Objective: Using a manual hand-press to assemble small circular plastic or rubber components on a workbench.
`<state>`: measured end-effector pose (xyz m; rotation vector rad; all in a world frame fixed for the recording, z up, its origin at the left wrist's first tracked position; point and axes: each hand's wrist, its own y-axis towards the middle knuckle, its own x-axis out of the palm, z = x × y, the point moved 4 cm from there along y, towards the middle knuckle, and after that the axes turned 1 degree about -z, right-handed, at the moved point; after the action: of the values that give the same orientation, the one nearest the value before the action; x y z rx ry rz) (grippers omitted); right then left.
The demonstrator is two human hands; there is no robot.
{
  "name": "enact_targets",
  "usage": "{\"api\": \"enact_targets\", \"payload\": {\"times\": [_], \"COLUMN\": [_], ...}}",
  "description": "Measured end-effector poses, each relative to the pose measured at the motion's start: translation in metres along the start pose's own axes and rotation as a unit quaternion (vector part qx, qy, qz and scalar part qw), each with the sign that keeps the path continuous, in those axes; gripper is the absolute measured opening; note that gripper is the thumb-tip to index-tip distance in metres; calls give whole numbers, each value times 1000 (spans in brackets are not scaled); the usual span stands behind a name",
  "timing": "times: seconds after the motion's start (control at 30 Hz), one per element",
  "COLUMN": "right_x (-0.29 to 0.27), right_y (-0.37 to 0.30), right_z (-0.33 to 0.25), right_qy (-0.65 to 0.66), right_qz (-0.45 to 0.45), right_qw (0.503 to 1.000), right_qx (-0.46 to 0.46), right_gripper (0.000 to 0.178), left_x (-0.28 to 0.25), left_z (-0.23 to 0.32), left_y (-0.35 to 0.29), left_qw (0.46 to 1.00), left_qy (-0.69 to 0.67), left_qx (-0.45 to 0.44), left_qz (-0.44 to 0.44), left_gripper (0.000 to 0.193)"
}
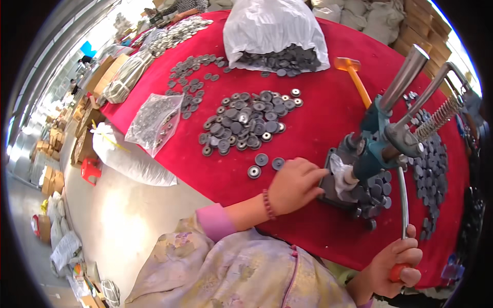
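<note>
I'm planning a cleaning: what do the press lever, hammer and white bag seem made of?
Lever: probably steel, bare and smooth, given its grey shine; its orange-red knob, evenly coloured, may be plastic.
Hammer: glossy amber, perhaps plastic, though the handle could be varnished wood.
White bag: likely plastic, judging by its sheen and creases.

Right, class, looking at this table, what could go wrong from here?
The fingers of the left hand are close to the press while the right hand grips its lever, so they might get pinched if it moves. Loose grey discs crowd the press's base and could scatter. The white bag has its mouth open, so discs inside might spill onto the red cloth.
</note>
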<state>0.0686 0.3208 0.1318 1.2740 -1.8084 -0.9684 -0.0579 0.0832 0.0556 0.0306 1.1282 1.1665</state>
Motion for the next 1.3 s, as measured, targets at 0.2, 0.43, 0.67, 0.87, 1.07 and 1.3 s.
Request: {"api": "enact_targets", "payload": {"times": [0.2,0.43,0.67,0.87,1.07,1.3], "right_x": [11,-2,-5,15,7,9], "right_y": [6,3,0,7,8,8], "right_z": [4,6,6,3,5,6], "right_qy": [27,40,46,21,42,44], "right_qz": [-15,-34,-32,8,-6,-31], "right_qw": [999,999,998,998,998,997], "right_qx": [-35,9,7,-52,-42,-55], "right_gripper": [27,24,25,30,26,35], "left_x": [-76,-53,-98,-105,-98,-76], "left_z": [-68,-85,-87,-64,-70,-72], "left_y": [-76,-51,-87,-115,-112,-106], "left_qw": [946,949,940,937,971,978], "left_qy": [115,234,282,287,114,83], "left_qx": [-284,-209,-174,-196,-206,-189], "left_qz": [103,-21,79,-35,42,41], "left_gripper": [29,25,21,31,34,31]}}
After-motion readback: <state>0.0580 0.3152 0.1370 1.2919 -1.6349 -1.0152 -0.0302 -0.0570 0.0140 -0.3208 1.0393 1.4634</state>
